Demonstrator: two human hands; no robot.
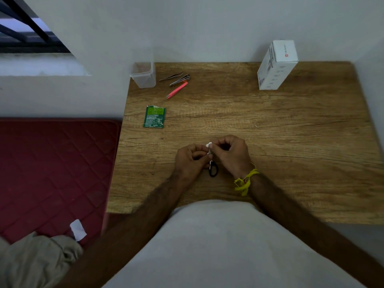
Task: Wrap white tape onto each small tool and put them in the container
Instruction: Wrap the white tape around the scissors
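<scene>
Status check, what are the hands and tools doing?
Left hand and right hand pinch small scissors, white tape at tip. Three tools wait beside empty container. Nothing in the way.

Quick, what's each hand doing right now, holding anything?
Left hand: fingers curled, gripping the small scissors by the middle.
Right hand: fingers pinching the white tape at the top of the scissors.

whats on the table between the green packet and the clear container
Mostly bare wood in the head view; the pink tweezers lie just right of the line from green packet to clear container.
</scene>
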